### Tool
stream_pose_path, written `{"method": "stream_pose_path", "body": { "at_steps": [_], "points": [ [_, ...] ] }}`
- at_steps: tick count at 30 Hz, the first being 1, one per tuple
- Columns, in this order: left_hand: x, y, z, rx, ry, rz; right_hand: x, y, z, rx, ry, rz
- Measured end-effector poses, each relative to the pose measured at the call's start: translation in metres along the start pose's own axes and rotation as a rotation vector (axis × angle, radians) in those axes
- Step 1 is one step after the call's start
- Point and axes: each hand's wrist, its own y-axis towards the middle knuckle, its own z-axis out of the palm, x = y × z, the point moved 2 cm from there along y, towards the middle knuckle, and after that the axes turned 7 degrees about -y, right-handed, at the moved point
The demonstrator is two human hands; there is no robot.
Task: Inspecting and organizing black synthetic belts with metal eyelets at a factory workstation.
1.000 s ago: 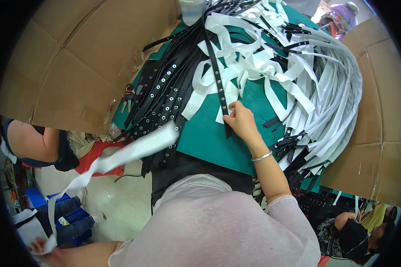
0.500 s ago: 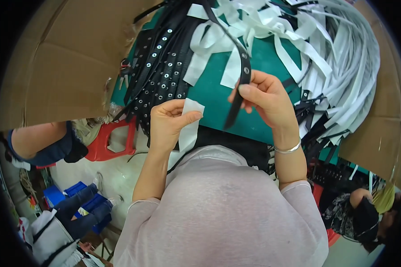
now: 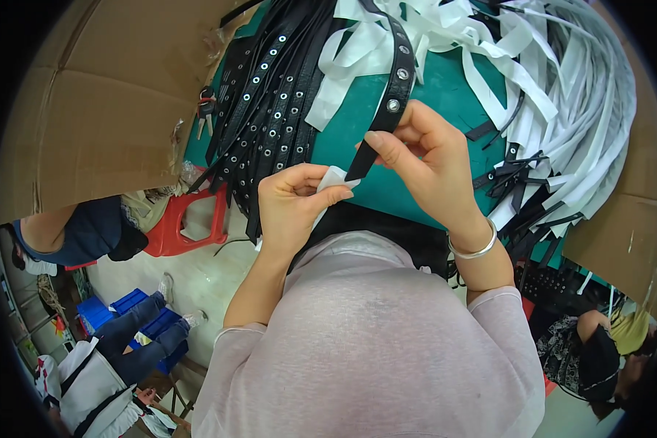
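Between thumb and fingers of my left hand (image 3: 293,204) is pinched a white strip (image 3: 333,179), its top end standing above the thumb. My right hand (image 3: 432,159) grips a black strap with metal eyelets (image 3: 396,89) between thumb and fingers. The strap's plain black end slants down to the white strip and meets it beside my left fingertips. From my right hand the strap runs up and away over the work surface. A silver bangle (image 3: 474,247) circles my right wrist.
Black eyeletted straps (image 3: 276,117) lie bunched at the left of the green table (image 3: 350,117), with keys (image 3: 206,111) beside them. White strips (image 3: 431,33) and pale bundled straps (image 3: 598,109) cover the far and right sides. Cardboard (image 3: 109,109) flanks the table. Other people sit nearby; a red stool (image 3: 190,226) stands left.
The strap's end has come down and left to meet the white strip. My left hand has shifted slightly right, and my right hand has turned, its fingers now pinching the strap farther along.
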Motion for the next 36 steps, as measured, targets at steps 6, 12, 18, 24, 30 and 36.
{"method": "stream_pose_path", "body": {
  "at_steps": [6,12,18,24,30,36],
  "points": [
    [0.01,0.0,-0.012,0.09,-0.08,-0.034,-0.006,0.007,0.012,0.07,-0.124,-0.04],
    [0.009,0.013,-0.018,0.162,-0.211,-0.281,-0.036,0.006,0.031,0.159,0.443,0.262],
    [0.016,0.018,-0.03,0.359,-0.23,-0.296,-0.039,0.007,0.039,0.189,0.48,0.278],
    [0.032,0.003,-0.048,0.681,-0.31,-0.607,-0.075,0.022,0.053,0.204,0.418,0.492],
    [0.027,-0.009,-0.055,0.456,-0.512,-0.646,-0.067,0.059,0.055,0.109,0.514,0.43],
    [0.016,0.001,-0.061,0.551,-0.42,-0.55,-0.037,0.037,0.066,0.229,0.465,0.349]
  ]
}}
